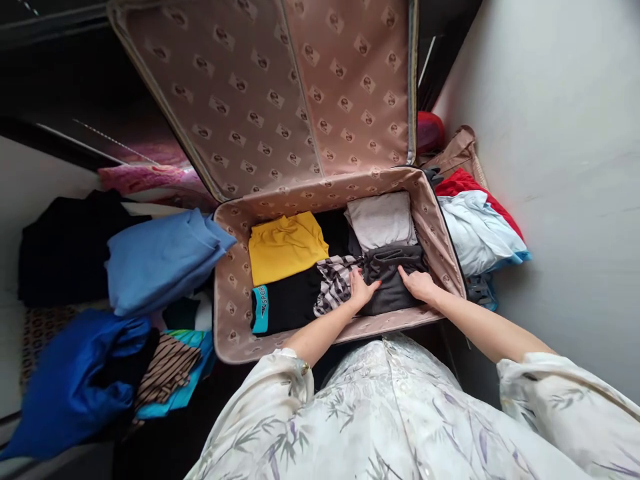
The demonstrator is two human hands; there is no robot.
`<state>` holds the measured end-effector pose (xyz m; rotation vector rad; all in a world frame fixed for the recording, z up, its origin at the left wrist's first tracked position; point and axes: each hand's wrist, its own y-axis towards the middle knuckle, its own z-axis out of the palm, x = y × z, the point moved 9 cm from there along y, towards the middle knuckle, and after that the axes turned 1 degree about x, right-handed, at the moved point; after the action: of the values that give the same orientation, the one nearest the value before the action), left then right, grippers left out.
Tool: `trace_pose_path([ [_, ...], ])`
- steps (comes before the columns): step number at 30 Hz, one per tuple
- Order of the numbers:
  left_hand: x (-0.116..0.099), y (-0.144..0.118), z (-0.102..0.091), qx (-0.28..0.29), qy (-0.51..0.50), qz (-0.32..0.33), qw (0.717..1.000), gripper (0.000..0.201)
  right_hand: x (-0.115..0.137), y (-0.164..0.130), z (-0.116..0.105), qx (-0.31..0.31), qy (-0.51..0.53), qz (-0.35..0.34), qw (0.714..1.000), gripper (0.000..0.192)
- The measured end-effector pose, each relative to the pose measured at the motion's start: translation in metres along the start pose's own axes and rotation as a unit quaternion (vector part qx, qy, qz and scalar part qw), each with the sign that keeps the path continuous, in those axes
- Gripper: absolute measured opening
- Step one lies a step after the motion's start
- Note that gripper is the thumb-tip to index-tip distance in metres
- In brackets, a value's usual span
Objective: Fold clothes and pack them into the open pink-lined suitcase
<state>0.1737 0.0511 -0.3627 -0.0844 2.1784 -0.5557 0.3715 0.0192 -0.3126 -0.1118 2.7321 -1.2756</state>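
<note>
An open suitcase [233, 333] with a patterned pinkish-brown lining holds folded clothes. At its front right lies a dark grey folded garment [395, 297]. My left hand [361, 288] rests on the left edge of this garment, thumb stretched across it, beside a black-and-white checked cloth [334, 287]. My right hand [419, 284] touches the garment's right part with its index finger extended; its other fingers are partly hidden. Behind the dark garment sits a light grey folded garment [383, 220]. A yellow folded garment [287, 247] and a black garment [293, 303] with a turquoise band fill the left side.
The suitcase lid [280, 87] stands raised at the back. Left of the case are piled clothes, among them a light blue garment [160, 263], a bright blue one [85, 380] and a black one [70, 247]. Pale blue clothes [475, 227] lie at the right, near a wall [575, 167].
</note>
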Motion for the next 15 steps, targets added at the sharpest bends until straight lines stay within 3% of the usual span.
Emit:
trace_pose_path([
  [2, 0.011, 0.002, 0.008, 0.036, -0.021, -0.062, 0.997, 0.066, -0.001, -0.001, -0.023, -0.056, -0.007, -0.013, 0.998, 0.064],
  [6, 0.0, 0.005, 0.011, 0.075, 0.009, -0.051, 0.996, 0.059, 0.002, 0.011, -0.071, -0.186, -0.006, -0.074, 0.98, 0.086],
  [8, -0.008, 0.003, 0.01, 0.082, 0.048, -0.037, 0.995, 0.061, 0.003, 0.024, -0.077, -0.174, 0.001, -0.101, 0.98, 0.087],
  [10, -0.013, 0.0, 0.008, 0.087, 0.075, -0.038, 0.993, 0.065, 0.001, 0.036, -0.076, -0.144, 0.004, -0.104, 0.984, 0.072],
  [13, -0.017, -0.003, 0.006, 0.098, 0.07, -0.033, 0.992, 0.062, -0.001, 0.044, -0.075, -0.114, -0.006, -0.113, 0.987, 0.051],
  [15, -0.022, -0.004, 0.008, 0.109, 0.049, -0.019, 0.993, 0.058, 0.001, 0.042, -0.075, -0.1, -0.012, -0.136, 0.986, 0.051],
])
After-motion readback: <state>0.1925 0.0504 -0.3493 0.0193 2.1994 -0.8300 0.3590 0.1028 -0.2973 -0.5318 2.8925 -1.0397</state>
